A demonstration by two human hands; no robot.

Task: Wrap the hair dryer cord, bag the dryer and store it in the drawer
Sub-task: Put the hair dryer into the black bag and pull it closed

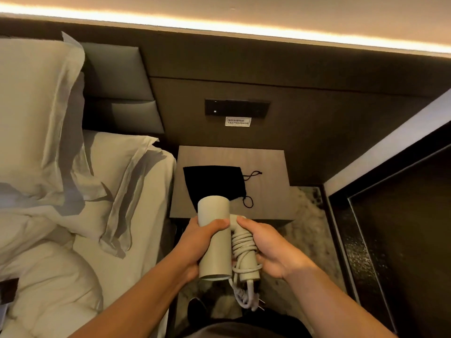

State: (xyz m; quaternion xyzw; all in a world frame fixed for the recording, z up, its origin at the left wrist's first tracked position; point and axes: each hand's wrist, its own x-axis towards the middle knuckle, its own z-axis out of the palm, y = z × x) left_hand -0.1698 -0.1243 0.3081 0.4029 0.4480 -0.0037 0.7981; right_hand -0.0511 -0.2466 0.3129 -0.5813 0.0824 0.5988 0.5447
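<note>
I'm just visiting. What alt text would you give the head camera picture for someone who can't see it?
Seen from above, a person's left hand grips a pale hair dryer by its barrel while the right hand holds the handle, where the cord is coiled. A black drawstring bag lies on the nightstand beyond, beside a bed.

Dim, warm overhead strip light (219, 28); wide-angle edge distortion.

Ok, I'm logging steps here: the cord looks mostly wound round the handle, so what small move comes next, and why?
Probably tuck in the loose end. The cord is coiled round the handle, but a length still dangles below the hair dryer. The right hand grips the coils and the left hand holds the barrel, while the black bag lies flat on the nightstand.
</note>
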